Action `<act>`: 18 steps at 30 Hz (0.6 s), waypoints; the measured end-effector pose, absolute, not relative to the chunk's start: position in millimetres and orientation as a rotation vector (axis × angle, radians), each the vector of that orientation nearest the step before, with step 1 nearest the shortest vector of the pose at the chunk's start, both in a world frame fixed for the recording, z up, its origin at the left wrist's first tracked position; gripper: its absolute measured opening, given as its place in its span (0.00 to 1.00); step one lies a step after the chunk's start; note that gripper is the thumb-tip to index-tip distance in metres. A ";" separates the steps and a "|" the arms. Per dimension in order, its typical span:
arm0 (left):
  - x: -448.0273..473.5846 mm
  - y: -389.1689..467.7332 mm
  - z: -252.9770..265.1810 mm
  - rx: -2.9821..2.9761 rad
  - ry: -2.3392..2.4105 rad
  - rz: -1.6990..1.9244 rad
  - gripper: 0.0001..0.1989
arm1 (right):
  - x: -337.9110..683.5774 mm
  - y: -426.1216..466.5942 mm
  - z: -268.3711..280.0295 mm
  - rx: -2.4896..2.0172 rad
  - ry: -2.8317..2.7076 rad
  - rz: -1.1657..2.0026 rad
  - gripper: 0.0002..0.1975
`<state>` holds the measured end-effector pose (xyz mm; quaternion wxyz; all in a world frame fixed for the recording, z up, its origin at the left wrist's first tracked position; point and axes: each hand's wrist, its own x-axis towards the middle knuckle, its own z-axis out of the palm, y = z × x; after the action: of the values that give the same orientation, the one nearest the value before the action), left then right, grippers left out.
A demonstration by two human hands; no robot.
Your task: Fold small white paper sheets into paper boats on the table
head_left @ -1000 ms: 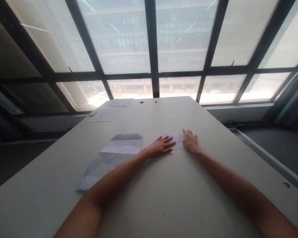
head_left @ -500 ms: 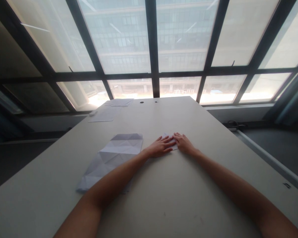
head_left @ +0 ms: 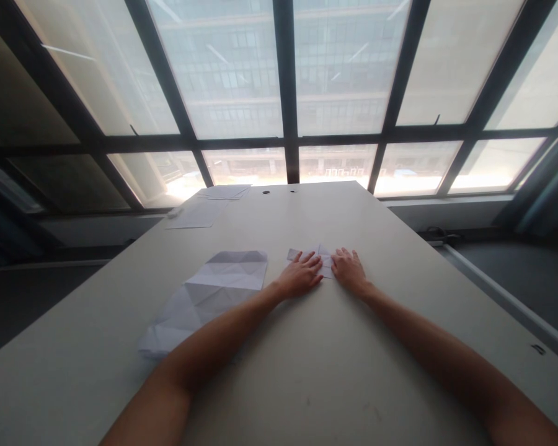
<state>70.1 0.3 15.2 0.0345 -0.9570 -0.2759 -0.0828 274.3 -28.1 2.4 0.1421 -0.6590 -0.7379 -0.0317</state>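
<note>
A small folded piece of white paper [head_left: 325, 261] lies flat on the table in front of me, partly covered by my hands. My left hand [head_left: 302, 274] rests on its left part, palm down with fingers stretched out. At the paper's right edge lies my right hand [head_left: 348, 269], its fingers extended and the fingertips touching the paper. Left of my hands is a larger creased sheet of paper [head_left: 223, 279], marked with crossing fold lines; my left forearm hides its lower right part.
The white table [head_left: 353, 384] stretches away to a row of dark-framed windows [head_left: 335, 68]. Several flat paper sheets [head_left: 193, 215] lie at the far left corner, beside a small pale object [head_left: 173, 212]. A round hole [head_left: 266, 192] sits near the far edge.
My hands have drawn slightly apart, the left moving a little left and the right a little right. More of the small folded paper now shows between and above them.
</note>
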 end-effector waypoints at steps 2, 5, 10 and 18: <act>70.3 3.1 9.6 -2.999 -0.889 -0.224 0.28 | 271.9 -29.3 0.8 -1.820 -2.163 -0.112 0.17; 70.3 5.7 4.5 -3.051 -0.949 -0.225 0.30 | 266.8 -30.2 -1.8 -1.640 -2.280 -0.002 0.20; 71.2 4.1 6.1 -3.067 -1.014 -0.224 0.32 | 261.3 -32.8 2.9 -1.560 -2.338 0.090 0.23; 68.0 10.8 2.1 -2.998 -1.087 -0.255 0.34 | 258.5 -35.6 14.5 -1.654 -2.329 0.074 0.20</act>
<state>68.0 10.8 2.1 -0.0287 -0.9368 -0.3395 -0.0797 258.5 -35.6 14.5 0.1416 -0.5730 -0.8068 0.0257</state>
